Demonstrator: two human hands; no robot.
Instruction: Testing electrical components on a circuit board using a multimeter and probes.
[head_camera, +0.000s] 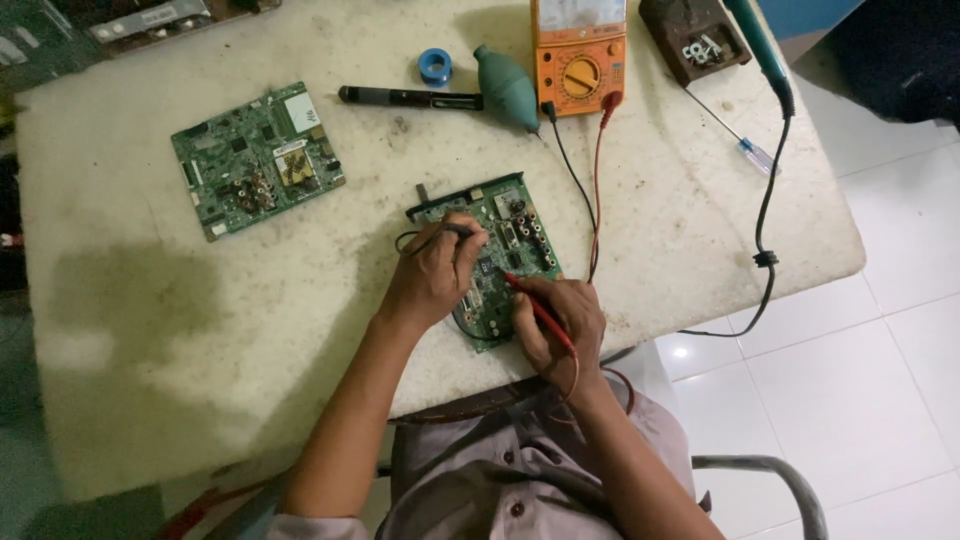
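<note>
The right hand (560, 320) keeps a closed grip on the red probe (535, 310), whose long axis slants up-left to the green circuit board (490, 255) beneath, while the left hand (435, 275) pinches the black probe (445, 232) on the same board.

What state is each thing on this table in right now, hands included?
Left hand: gripping the black probe, tip on the board.
Right hand: gripping the red probe, tip on the board.
Green circuit board under the hands: flat, being probed.
Second green circuit board: flat, untouched.
Orange multimeter: both leads plugged in.
Teal rubber blower bulb: lying on its side.
</note>
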